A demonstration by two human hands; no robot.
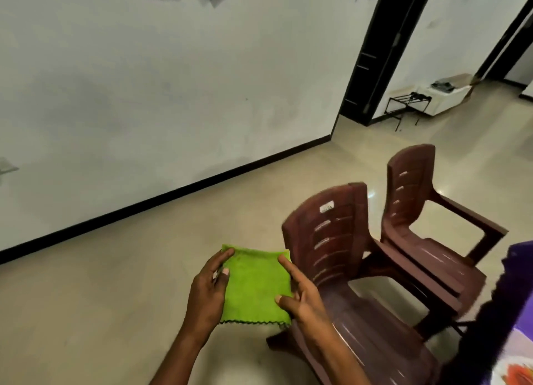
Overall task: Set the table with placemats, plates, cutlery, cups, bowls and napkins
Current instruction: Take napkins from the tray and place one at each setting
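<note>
We held the folded green napkin (255,286) by both side edges, left hand (209,292) and right hand (302,295) pinching it, just left of the nearer chair (340,240); edges should stay aligned before placing.

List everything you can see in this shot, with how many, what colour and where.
Green cloth napkin: one, bright green with a dark zigzag hem, held flat between both hands.
Brown plastic armchairs: two, dark brown, right of centre on the floor, near one in front of far one.
Purple tablecloth edge: one, purple, far right.
Black metal rack: one, black, by the doorway.
White box: one, white, beside the rack.
Left hand: grip on napkin's left edge.
Right hand: grip on napkin's right edge.
</note>
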